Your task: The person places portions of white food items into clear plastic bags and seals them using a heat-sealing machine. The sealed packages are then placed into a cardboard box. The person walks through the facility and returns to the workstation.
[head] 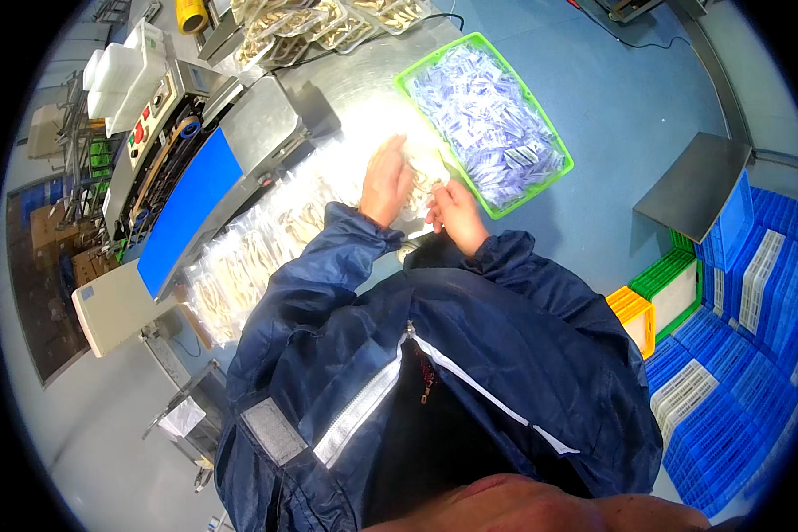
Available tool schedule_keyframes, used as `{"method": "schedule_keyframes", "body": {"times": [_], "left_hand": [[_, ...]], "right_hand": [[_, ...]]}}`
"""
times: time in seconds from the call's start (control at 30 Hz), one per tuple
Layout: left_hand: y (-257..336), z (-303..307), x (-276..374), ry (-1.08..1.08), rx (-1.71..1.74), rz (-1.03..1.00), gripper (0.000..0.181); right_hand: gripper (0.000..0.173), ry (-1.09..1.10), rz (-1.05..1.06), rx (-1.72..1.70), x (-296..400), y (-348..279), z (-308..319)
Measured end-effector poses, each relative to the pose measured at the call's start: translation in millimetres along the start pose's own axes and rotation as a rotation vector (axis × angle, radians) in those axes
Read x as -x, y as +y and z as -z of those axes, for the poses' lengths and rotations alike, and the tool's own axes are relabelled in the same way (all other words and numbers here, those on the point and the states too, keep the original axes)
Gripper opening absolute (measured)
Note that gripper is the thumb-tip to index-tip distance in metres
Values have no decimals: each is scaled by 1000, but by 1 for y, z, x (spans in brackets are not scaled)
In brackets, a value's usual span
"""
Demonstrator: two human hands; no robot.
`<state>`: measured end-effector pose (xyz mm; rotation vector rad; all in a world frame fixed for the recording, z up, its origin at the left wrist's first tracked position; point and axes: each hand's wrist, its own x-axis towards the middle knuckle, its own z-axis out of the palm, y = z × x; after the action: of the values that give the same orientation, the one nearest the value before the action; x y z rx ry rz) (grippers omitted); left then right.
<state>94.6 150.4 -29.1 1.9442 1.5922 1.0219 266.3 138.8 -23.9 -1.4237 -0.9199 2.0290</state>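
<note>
Between my hands lies a pack of pale mushrooms (pixel 420 187) in what looks like clear plastic, partly washed out by glare. My left hand (pixel 387 179) rests along its left side, fingers straight and close together, with no grip on anything visible. On the other side, my right hand (pixel 459 216) has thumb and fingers curled at the pack's near right edge. A row of clear packs of mushrooms (pixel 259 256) runs to the left across the steel table (pixel 332 80). Beside my right hand stands a green plastic crate (pixel 531 81) full of small printed packets (pixel 485 113).
Left of the row stands a machine with a blue conveyor belt (pixel 193 213) and a control panel (pixel 147 123). White plastic trays (pixel 123 76) are stacked behind it. More mushroom packs (pixel 306 26) are piled at the far end. Blue crates (pixel 725 425) are stacked at right.
</note>
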Motion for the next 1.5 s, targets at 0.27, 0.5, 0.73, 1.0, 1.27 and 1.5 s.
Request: {"method": "schedule_keyframes", "body": {"times": [0.27,0.5,0.73,1.0,1.27,1.5], "left_hand": [[-7,3,27,179,-43,262,16],[14,4,33,71,-29,113,5],[38,16,23,-9,-81,-78,9],[58,67,-4,261,-40,-6,57],[17,109,32,-345,1188,856,51],[-2,66,74,-91,1267,1177,54]], "right_hand": [[23,32,128,-22,-6,-18,-17],[22,82,140,31,-3,-13,-26],[23,266,532,467,-36,-2,-34],[16,-111,371,45,-18,-21,25],[24,-547,597,581,47,-86,56],[24,-348,404,818,26,-94,102]]}}
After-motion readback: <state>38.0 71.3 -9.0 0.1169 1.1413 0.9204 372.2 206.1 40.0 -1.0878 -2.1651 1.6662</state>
